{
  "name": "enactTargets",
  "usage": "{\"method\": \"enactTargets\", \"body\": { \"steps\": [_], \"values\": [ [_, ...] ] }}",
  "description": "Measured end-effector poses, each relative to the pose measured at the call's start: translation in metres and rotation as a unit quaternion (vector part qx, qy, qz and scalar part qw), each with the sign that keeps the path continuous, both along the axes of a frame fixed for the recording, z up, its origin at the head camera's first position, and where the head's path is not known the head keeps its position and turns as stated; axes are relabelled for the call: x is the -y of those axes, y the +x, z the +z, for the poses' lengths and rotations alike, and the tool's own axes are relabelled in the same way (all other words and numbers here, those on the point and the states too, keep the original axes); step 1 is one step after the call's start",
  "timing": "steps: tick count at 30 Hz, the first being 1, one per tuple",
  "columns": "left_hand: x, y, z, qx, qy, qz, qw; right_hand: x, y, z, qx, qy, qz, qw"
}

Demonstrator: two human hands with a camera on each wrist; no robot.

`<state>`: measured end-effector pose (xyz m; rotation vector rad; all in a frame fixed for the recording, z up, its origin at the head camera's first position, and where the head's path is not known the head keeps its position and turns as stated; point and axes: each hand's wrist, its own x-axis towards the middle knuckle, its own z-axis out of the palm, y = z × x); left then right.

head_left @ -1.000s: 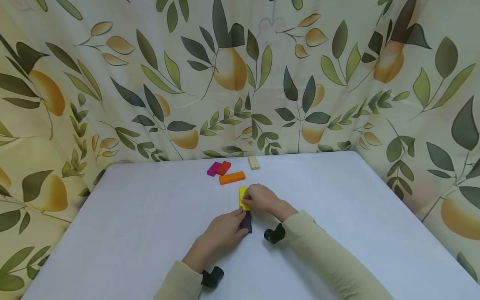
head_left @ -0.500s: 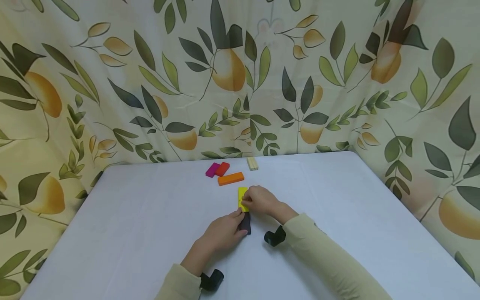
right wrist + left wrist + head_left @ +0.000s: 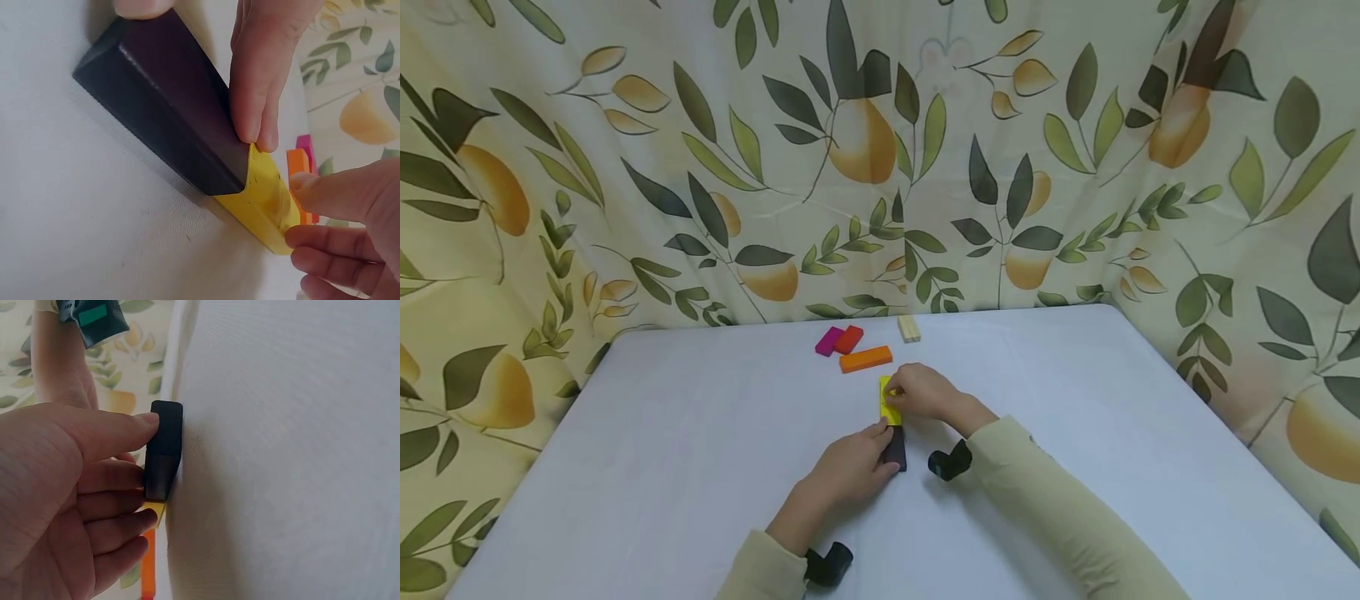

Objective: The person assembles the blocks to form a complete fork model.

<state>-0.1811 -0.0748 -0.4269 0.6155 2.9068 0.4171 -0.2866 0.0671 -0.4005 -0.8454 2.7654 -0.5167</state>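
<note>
A black block (image 3: 169, 106) and a yellow block (image 3: 265, 209) lie end to end on the white table, their end faces meeting. My left hand (image 3: 850, 467) holds the black block, its thumb at the near end and its fingers along the left side by the joint. In the left wrist view the thumb (image 3: 140, 425) presses that near end. My right hand (image 3: 928, 392) pinches the far part of the yellow block between thumb and curled fingers, covering some of it in the head view.
Beyond the hands lie an orange block (image 3: 866, 359), a red block (image 3: 849, 339) and a magenta block (image 3: 829, 341), the last two touching. A pale wood-coloured piece (image 3: 908, 328) lies near the back edge. A leaf-and-fruit patterned curtain (image 3: 700, 150) surrounds the table (image 3: 662, 450).
The blocks and both hands keep nearly the same places. My right hand sits very slightly higher over the yellow block; the head view has shifted a little.
</note>
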Motion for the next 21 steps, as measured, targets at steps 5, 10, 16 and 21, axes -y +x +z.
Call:
{"method": "enactTargets", "body": {
  "steps": [5, 10, 16, 21],
  "values": [
    [-0.001, 0.001, 0.001, 0.004, 0.003, 0.002, 1.0, 0.0, -0.003, -0.001, -0.005, -0.001, -0.01, 1.0],
    [0.0, -0.001, 0.0, 0.005, 0.004, 0.0, 1.0, 0.001, -0.008, 0.0, -0.017, -0.011, -0.036, 0.999],
    [0.001, -0.003, -0.001, 0.004, -0.002, -0.001, 1.0, 0.0, -0.016, -0.001, -0.032, -0.015, -0.045, 0.998],
    [0.002, -0.004, -0.002, 0.008, -0.002, -0.003, 1.0, 0.002, -0.024, -0.007, -0.036, -0.015, -0.051, 0.998]
  ]
}}
